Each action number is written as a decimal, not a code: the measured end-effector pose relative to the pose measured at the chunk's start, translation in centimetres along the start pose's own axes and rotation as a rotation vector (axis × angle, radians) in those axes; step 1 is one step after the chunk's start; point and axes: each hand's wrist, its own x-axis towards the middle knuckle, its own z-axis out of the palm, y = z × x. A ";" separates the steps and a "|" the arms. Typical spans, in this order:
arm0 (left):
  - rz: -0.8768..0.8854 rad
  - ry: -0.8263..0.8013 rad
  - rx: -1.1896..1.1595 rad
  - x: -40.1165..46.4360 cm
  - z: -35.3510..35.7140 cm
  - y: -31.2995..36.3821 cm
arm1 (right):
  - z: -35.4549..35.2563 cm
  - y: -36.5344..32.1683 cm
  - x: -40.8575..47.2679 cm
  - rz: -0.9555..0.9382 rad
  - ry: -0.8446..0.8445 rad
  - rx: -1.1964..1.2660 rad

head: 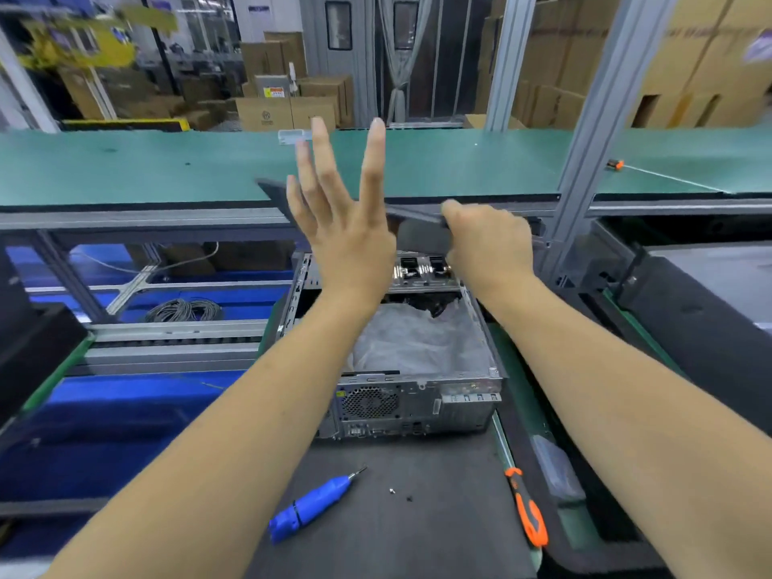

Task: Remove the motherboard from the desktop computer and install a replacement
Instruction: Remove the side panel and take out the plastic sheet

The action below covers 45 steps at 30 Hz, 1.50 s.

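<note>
I hold a dark flat panel (275, 194) up with my right hand (488, 240); my left hand (346, 227) is spread wide. The computer (417, 394) sits open below. Next, I think, put the panel aside.

This is a factory or electronics repair workshop. A long green conveyor belt (417, 160) runs across an aluminium frame (601, 119), stacks of cardboard boxes (288, 110) fill the back, blue bins (125, 394) sit below, and a blue electric screwdriver (311, 505) lies on the dark work mat (397, 537).
</note>
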 end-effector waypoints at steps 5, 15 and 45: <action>-0.378 -0.113 -0.840 3.7 0.0 6.8 | -4.8 2.7 0.2 0.134 0.186 0.054; -0.944 -0.878 -1.521 0.6 6.0 22.0 | -5.8 16.6 -3.4 0.329 0.105 -0.099; -0.854 -1.317 -1.459 -8.5 20.6 38.8 | 3.6 35.2 -2.9 0.540 -0.265 -0.063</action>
